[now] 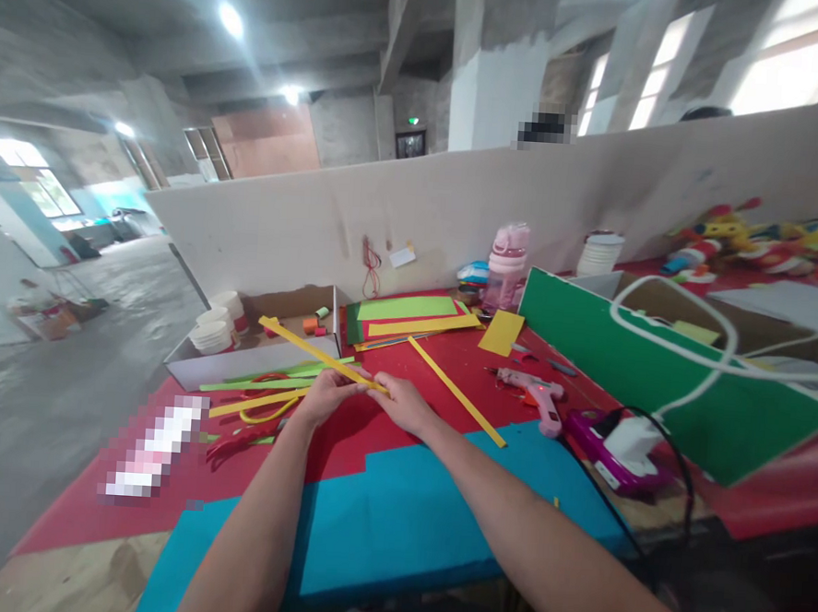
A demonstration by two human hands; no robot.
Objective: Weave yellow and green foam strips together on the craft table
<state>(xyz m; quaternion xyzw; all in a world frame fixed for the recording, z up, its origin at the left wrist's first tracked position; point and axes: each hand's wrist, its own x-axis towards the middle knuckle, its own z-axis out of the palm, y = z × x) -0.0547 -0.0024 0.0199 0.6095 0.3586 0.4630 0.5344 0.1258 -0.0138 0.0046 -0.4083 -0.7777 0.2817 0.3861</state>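
A long yellow strip (302, 344) slants up and left above the red tabletop, its near end between my two hands. My left hand (330, 393) pinches it with closed fingers. Right beside it, my right hand (399, 403) grips the strip's near end. Another yellow strip (456, 390) lies flat to the right of my hands. Green strips (266, 382), more yellow strips and red-handled scissors or pliers (241, 445), their kind unclear, lie to the left. The strip's material is hard to make out.
At right lie a pink glue gun (534, 392) and a purple power strip (614, 457) with a white plug. A green panel (654, 386) stands behind them. Coloured sheets (415, 308), a pink bottle (506, 270) and a box with white cups (253, 370) line the back.
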